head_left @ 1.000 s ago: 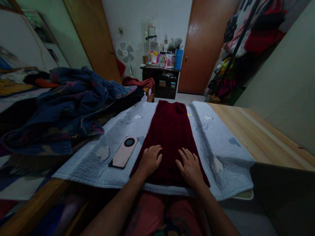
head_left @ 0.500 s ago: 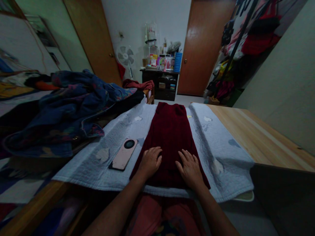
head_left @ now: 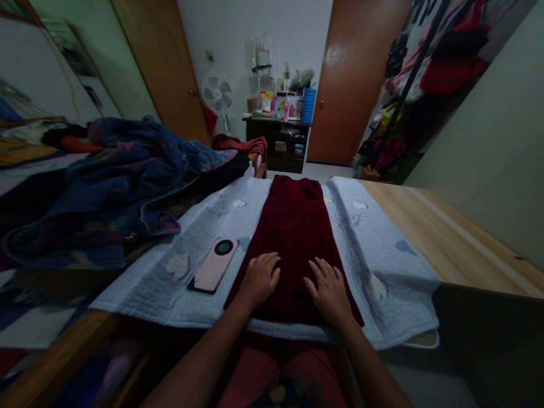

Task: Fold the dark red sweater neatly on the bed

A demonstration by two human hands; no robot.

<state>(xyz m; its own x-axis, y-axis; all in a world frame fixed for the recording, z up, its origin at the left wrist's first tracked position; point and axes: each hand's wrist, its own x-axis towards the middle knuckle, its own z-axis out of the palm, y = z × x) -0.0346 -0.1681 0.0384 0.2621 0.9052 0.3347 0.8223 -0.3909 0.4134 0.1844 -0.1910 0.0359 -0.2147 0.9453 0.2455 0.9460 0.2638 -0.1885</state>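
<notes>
A dark red folded garment point(head_left: 295, 226) lies flat and lengthwise in front of me, wider at the near end; its exact kind does not show. On its left near part rests my left hand point(head_left: 260, 277), palm down with the fingers stretched out. My right hand point(head_left: 328, 286) lies on the right near part in the same way, fingers slightly spread. Neither hand grips the cloth. Under the garment is a pale blue quilted cloth point(head_left: 374, 226) with heart shapes. A pink phone point(head_left: 215, 265) lies on that cloth, left of my left hand, its round camera facing up.
Heaped clothes with a blue floral denim piece point(head_left: 114, 175) fill the left side. A wooden tabletop point(head_left: 442, 232) stretches along the right. Farther back are a dark cabinet point(head_left: 280, 156), a white fan point(head_left: 218, 93) and a brown door point(head_left: 340, 85). Bags hang at the upper right.
</notes>
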